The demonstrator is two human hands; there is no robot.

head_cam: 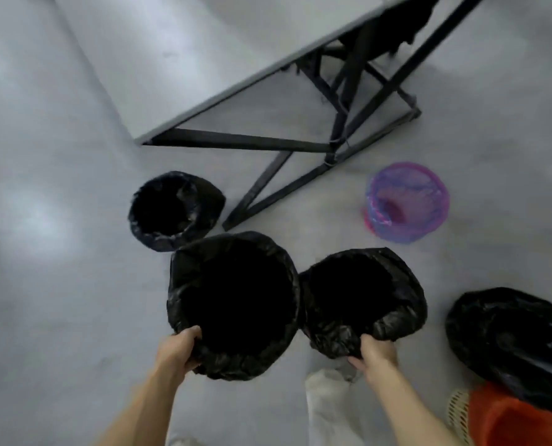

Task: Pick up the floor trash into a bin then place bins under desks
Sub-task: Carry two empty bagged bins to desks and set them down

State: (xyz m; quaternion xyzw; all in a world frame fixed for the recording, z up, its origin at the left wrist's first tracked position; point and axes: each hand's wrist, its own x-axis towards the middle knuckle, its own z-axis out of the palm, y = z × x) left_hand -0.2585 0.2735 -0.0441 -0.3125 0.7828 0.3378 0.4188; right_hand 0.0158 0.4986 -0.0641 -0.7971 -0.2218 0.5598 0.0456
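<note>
Two bins lined with black bags hang side by side in front of me. My left hand (179,347) grips the near rim of the larger bin (200,317). My right hand (376,354) grips the near rim of the smaller bin (406,317). A third black-lined bin (210,201) stands on the grey floor ahead, left of the desk's foot. A purple mesh bin (429,188) with a pink liner stands on the floor to the right, below the desk frame. The insides of the black bins are too dark to see.
A grey desk (203,75) on a black metal frame (277,185) stands ahead, its top reaching up and right. Another black-bagged bin (509,336) lies at the right, with an orange bin (506,420) at the bottom right corner. My pale trouser leg (329,407) shows below.
</note>
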